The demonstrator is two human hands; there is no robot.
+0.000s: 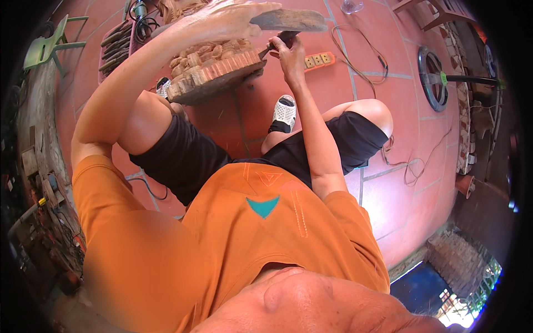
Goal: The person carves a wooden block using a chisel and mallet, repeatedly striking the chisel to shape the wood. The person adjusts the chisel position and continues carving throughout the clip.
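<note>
A thick wood carving [216, 73] with a deeply cut top stands in front of me, between and beyond my knees. Above its right end, my left hand [236, 19] is closed on a worn wooden mallet [291, 20], whose broad grey-brown head points right. Just below the mallet, my right hand [290, 55] wraps round the dark handle of a chisel [288, 36]. The chisel's narrow metal blade slants down-left to the carving's right edge. Whether the mallet touches the handle's top I cannot tell.
An orange power strip [319, 61] and a loose cable [363, 72] lie on the red tiles right of the carving. At the left are a pink crate [132, 41] of several tools and a green chair [49, 47]. A dark wheel-shaped ring [423, 77] lies far right.
</note>
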